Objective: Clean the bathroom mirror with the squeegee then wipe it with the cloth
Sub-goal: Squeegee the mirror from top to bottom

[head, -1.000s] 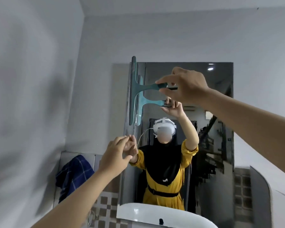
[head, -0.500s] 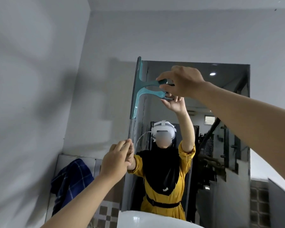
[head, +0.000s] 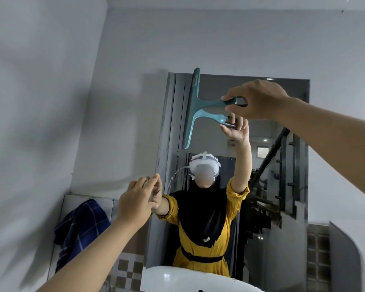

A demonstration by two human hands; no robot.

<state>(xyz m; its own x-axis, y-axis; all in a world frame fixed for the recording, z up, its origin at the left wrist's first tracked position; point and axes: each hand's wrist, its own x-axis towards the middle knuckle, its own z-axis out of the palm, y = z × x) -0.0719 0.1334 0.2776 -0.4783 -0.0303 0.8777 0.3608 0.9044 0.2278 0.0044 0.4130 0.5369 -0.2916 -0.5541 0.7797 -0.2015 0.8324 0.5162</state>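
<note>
- Head view: the right hand (head: 256, 100) grips the handle of the teal squeegee (head: 193, 106), blade upright against the mirror (head: 282, 98) near its top left corner.
- Change noted: a second ago the blade stood hard at the mirror's left edge; it now sits a little inward, with streaked glass left of it. My reading is that a sideways stroke across the top band has just begun.
- The left hand (head: 138, 200) is open, holds nothing, fingers touching the mirror's left edge lower down, as before.
- Most of the glass looks untreated; the squeegee stage is early and wiping has not started.
- A blue checked cloth (head: 80, 228) hangs on the wall left of the mirror, untouched.
- The white basin (head: 177, 279) sits below the mirror.
- Obstruction: nothing lies in the blade's path rightward; the left hand would block a downward pass at that edge.
</note>
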